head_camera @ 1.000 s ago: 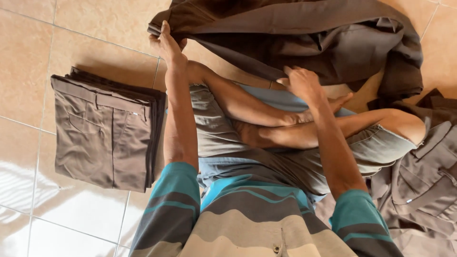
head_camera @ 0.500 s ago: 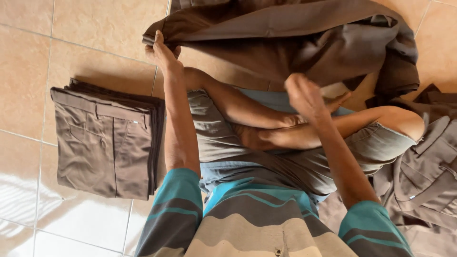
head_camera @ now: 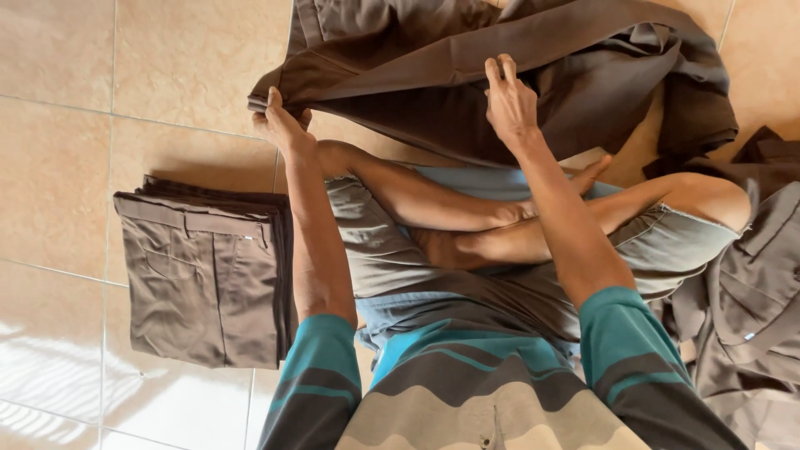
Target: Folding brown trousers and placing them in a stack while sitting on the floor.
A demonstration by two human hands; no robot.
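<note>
Lighting: warm daylight, fairly bright, entering from the near left. Glare: white reflected patches on the glossy floor tiles (head_camera: 58, 367) at near left. Shadows: soft, short, beside the folded trousers (head_camera: 208, 275). Focus: sharp throughout; no visible motion blur. Dark brown cloth (head_camera: 517, 75) loses detail in folds.

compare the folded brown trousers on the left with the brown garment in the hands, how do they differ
The folded brown trousers lie flat in a neat squared stack on the tiled floor; the brown garment is spread out, loose and creased. The trousers are untouched beside the person's left arm, while the garment is gripped at one edge by the left hand and touched by the right hand. The garment looks darker. Both are brown cloth.
</note>
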